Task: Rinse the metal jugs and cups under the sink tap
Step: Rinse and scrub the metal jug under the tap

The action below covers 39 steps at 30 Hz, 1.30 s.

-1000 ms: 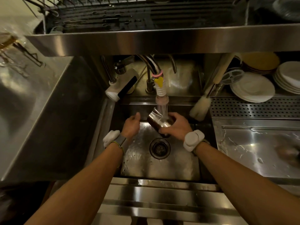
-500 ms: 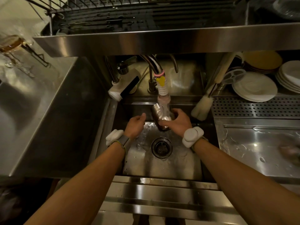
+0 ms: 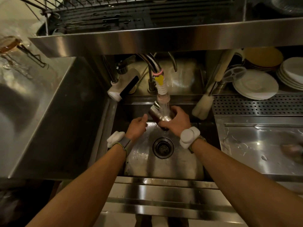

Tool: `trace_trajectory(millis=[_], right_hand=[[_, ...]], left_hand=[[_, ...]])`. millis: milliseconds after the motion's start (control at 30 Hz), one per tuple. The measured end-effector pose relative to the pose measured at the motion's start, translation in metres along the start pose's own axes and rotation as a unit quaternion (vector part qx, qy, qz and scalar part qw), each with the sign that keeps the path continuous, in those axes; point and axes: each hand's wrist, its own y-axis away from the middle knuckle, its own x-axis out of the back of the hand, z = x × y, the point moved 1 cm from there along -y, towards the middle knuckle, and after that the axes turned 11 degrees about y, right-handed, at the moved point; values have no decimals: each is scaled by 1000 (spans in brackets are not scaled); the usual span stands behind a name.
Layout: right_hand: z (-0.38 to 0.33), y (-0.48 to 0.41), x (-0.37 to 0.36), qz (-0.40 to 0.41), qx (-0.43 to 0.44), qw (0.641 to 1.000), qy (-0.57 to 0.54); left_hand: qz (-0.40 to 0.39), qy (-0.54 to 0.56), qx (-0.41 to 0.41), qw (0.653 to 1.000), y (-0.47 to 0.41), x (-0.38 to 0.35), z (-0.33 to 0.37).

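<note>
A small metal jug (image 3: 157, 113) is tilted under the tap nozzle (image 3: 162, 95), and water streams onto it. My right hand (image 3: 177, 122) grips the jug from the right, fingers curled round its body over the sink basin (image 3: 164, 163). My left hand (image 3: 136, 127) hovers just left of the jug with its fingers loosely curled, holding nothing; I cannot tell whether its thumb touches the jug. The jug's lower part is hidden behind my right hand.
A drain (image 3: 162, 147) sits in the basin below my hands. A white bottle brush (image 3: 202, 106) leans at the basin's right. White plates (image 3: 255, 86) are stacked at the back right beyond a perforated drainboard (image 3: 255, 104). A steel shelf (image 3: 164, 36) hangs overhead.
My right hand has kept the jug under the stream, turning it slightly so its spout points up left. My left hand has drifted a little closer to the jug.
</note>
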Motion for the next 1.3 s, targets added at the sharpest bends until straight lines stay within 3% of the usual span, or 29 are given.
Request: trace_trajectory(millis=[200, 367, 533, 700, 867, 1000, 1133, 1300], right_hand=[[5, 8, 3, -48, 24, 998, 22], [18, 11, 4, -53, -8, 999, 6], [20, 4, 8, -63, -109, 982, -143], [19, 4, 5, -163, -197, 913, -317], [17, 2, 0, -198, -204, 923, -257], [11, -3, 1, -203, -191, 939, -200], [13, -9, -2, -155, -154, 961, -168], [13, -11, -1, -145, -208, 936, -244]], left_hand=[[12, 11, 2, 1000, 0, 3, 1], [6, 4, -3, 1000, -2, 0, 0], [-1, 2, -2, 1000, -5, -1, -3], [-33, 48, 63, 996, -7, -12, 1], [-36, 173, 77, 981, -11, -17, 5], [-33, 138, 27, 989, -12, -22, 19], [-32, 137, 21, 990, -9, -21, 26], [-59, 124, 53, 989, -12, -10, 18]])
